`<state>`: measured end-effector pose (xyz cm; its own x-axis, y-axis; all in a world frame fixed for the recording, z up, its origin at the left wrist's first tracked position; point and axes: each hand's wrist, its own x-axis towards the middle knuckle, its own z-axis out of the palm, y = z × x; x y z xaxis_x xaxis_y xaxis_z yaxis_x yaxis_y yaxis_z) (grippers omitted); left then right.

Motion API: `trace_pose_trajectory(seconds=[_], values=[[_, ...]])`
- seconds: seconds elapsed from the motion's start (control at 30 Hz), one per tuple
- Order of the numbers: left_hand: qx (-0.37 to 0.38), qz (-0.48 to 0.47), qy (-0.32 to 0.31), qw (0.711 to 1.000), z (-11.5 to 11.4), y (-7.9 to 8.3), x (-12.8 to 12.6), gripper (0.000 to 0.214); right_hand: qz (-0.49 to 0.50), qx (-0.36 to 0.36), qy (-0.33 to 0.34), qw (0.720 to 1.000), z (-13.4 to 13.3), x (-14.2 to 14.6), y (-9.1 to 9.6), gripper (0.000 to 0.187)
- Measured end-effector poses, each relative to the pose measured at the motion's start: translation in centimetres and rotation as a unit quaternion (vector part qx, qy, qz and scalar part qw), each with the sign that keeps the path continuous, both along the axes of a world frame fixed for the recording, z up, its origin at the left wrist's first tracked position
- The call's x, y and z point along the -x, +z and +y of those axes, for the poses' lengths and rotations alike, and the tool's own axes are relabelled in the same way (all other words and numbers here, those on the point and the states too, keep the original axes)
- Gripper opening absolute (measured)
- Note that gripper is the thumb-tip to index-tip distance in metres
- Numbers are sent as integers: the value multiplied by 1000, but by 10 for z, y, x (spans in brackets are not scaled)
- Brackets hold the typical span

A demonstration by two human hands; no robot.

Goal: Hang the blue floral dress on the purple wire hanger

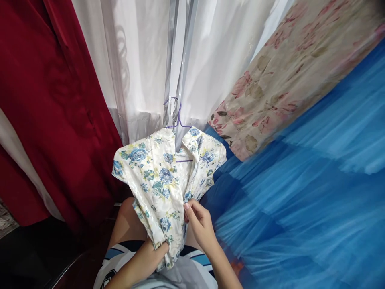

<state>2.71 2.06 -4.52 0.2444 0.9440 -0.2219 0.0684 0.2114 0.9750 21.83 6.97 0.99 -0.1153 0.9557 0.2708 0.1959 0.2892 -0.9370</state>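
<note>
A short-sleeved white blouse (pixel 162 176) with blue roses and green-yellow leaves hangs in front of me, its front partly open at the neck. Inside it is a thin purple hanger (pixel 179 120), hooked near a metal upright. My right hand (pixel 201 222) pinches the blouse's front edge between thumb and fingers, below the open neckline. Lower and to the left, my left hand (pixel 158 253) grips the bunched bottom of the blouse. The cloth covers most of its fingers.
Tall grey metal poles (pixel 177 56) stand before a white curtain (pixel 141 60). Dark red cloth (pixel 69 120) hangs at left. To the right are a beige flowered cloth (pixel 255 108) and layered blue tulle (pixel 300 192). A dark, shiny-edged surface (pixel 33 257) lies lower left.
</note>
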Motion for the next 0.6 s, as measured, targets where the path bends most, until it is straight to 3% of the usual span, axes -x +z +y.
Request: trace_pose_trajectory(seconds=[0.33,0.6], values=[[14,8,16,1000,-11,5,-1,59,8,15,13,1000,0,1,-6,36],[-10,55,-26,998,-12,10,-3,54,-18,22,5,1000,-2,-2,-6,39]])
